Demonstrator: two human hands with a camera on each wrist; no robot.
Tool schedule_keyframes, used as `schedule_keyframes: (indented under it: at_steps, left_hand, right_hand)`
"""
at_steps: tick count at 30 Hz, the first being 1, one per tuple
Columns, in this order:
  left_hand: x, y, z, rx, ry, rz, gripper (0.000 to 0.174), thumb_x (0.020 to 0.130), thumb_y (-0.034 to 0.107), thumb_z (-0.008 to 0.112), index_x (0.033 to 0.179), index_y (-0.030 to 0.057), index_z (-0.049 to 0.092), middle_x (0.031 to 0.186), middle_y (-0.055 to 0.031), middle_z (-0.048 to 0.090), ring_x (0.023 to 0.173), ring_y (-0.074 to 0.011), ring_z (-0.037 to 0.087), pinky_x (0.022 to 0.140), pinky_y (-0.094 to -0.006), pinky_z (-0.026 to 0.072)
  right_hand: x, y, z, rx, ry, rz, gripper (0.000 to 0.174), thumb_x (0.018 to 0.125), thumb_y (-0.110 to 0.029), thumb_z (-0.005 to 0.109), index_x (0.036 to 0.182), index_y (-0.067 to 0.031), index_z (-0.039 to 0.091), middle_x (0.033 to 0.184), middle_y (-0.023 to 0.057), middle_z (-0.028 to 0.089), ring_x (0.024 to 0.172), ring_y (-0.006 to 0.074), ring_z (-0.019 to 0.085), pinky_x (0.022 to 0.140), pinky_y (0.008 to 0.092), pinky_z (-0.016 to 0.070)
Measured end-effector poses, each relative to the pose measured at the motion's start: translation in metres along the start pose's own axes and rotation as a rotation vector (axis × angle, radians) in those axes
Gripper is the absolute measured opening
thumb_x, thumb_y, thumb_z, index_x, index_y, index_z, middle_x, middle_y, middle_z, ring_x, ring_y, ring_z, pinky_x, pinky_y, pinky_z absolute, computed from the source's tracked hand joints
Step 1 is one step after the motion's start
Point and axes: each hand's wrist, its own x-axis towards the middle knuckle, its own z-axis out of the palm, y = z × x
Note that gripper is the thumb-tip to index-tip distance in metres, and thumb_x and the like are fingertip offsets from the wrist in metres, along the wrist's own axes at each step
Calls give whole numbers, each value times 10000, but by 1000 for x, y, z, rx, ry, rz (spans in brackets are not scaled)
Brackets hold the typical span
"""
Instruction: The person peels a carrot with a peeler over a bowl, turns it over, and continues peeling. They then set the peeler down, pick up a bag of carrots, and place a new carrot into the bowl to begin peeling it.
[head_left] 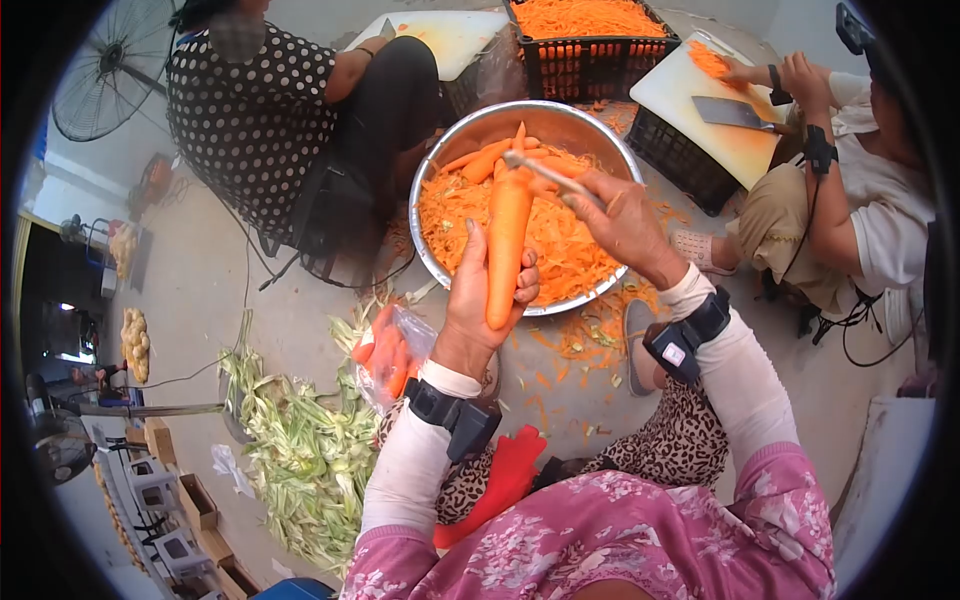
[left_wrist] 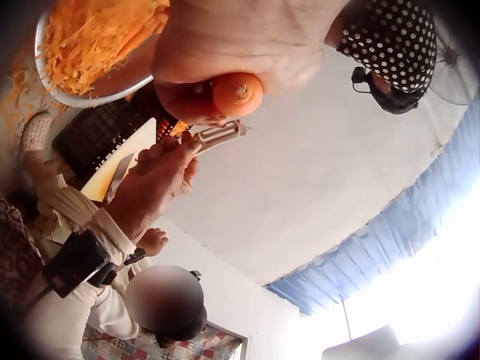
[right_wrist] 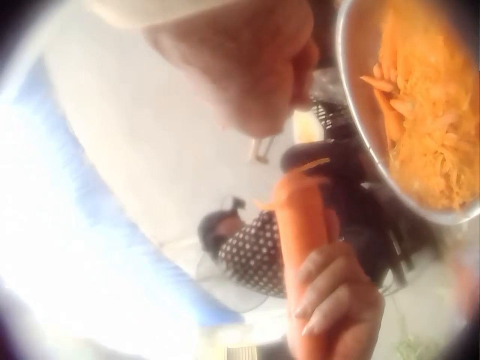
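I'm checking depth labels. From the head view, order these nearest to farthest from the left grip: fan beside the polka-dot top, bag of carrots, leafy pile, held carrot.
1. Held carrot, in the left grip.
2. Bag of carrots, on the floor, just left.
3. Leafy pile, on the floor, farther left.
4. Fan, far left, upper corner.

A thick, smooth orange carrot (head_left: 511,235) is held tilted upright in the left hand (head_left: 480,300), loose shreds clinging to its upper end; a pale peeler (head_left: 555,178) with a slotted head slants near that end, gripped in the right hand (head_left: 625,225)
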Motion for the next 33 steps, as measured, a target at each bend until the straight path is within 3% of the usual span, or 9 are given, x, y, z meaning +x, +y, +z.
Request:
schedule_keyframes:
  at_steps: [4,14,16,18,22,24,28,30,33]
  left_hand:
    - [3,-1,0,75,38,7,528,963,563,312,1095,71,452,800,-82,503,602,-147,485,482,-247,416]
    - [-3,-7,9,416,42,192,370,973,362,484,1210,82,429,741,-62,518,527,-129,484,446,-229,407]
    - [0,-8,3,368,75,118,393,966,342,508,1248,87,408,734,-58,516,528,-122,485,442,-226,407]
    - [5,-9,1,336,89,84,389,965,339,510,1248,94,406,736,-62,515,528,-125,487,443,-227,407]
    - [10,-14,-8,279,94,-5,383,956,322,532,1251,117,401,744,-77,513,536,-135,494,448,-232,413]
    - [10,-16,-8,262,100,-14,376,953,306,538,1251,122,400,745,-80,513,537,-137,495,448,-232,414]
    - [9,-17,-9,283,76,-32,332,935,312,560,1179,129,429,766,-89,499,581,-140,474,456,-230,393]
    - [-2,-14,4,331,5,16,340,936,314,558,1180,118,425,776,-92,500,579,-139,474,457,-228,393]
    - [-6,-2,11,363,-41,89,352,941,315,547,1180,90,419,794,-98,499,582,-139,476,459,-224,394]
  right_hand:
    - [-13,-13,7,44,-125,-143,124,852,-114,615,838,2,572,671,167,542,591,272,543,550,359,418]
    - [10,20,1,-148,59,-131,156,848,-157,619,859,-3,603,735,227,593,666,408,574,581,430,448]
    - [14,26,-5,-179,-30,-1,182,855,-187,614,883,-8,627,758,236,607,674,407,592,596,450,454]
    - [14,31,-4,-228,-104,121,213,861,-183,626,941,15,631,734,208,597,630,271,581,600,374,441]
    - [11,43,-2,-232,-83,135,211,863,-179,618,948,14,636,737,208,607,645,286,583,618,383,446]
    - [10,42,-2,-245,-106,133,214,851,-213,608,908,-8,638,756,236,615,742,399,610,672,461,462]
    - [5,42,-3,-232,-92,189,227,846,-220,613,906,-4,646,775,237,625,753,401,613,686,458,471]
    - [2,66,-2,-549,-54,172,244,845,-226,616,897,9,651,784,243,625,755,396,617,684,462,473]
    - [10,81,-14,-403,-46,225,246,850,-222,626,864,23,621,729,221,608,660,353,602,599,406,453]
